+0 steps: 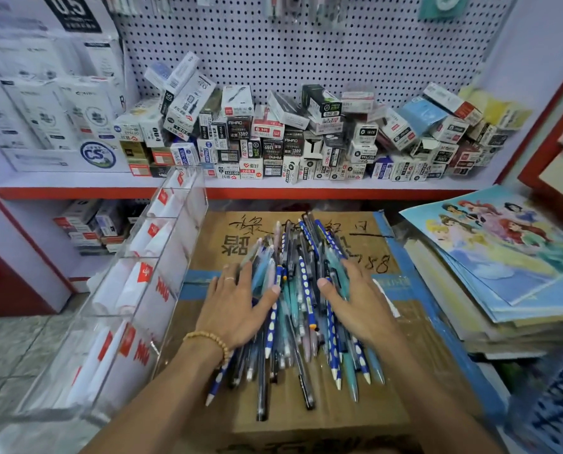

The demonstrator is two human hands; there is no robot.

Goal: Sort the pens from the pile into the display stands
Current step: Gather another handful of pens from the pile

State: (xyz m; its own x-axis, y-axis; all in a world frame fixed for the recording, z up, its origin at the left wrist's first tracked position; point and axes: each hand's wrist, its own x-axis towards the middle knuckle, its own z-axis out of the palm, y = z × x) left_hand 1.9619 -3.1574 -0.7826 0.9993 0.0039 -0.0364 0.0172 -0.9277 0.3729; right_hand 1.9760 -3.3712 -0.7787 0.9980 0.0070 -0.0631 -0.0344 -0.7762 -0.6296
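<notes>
The pile of pens [301, 309] lies lengthwise down the middle of a cardboard box [365, 411], tips toward the near edge, a few blue dotted ones fanned out toward the near right corner. The left hand [232, 309] lies flat against the pile's left flank, fingers straight and spread, thumb resting on the pens. The right hand [360, 304] mirrors it on the right flank, fingers laid flat over the pens and thumb pointing inward. Neither hand grips a pen; both only press against the heap.

The step looks like gathering the pile before picking from it. To do it well, squeeze inward evenly from both sides so the pens stay parallel and none rolls off the box's near edge, where several already reach close to it. Then it seems best to lift out one kind at a time, perhaps the blue dotted ones, which stand out clearly.

The clear display stand [136, 299] stands just beside the box's left edge, its tiered compartments holding only white card inserts so far, within easy reach of the left hand.
</notes>
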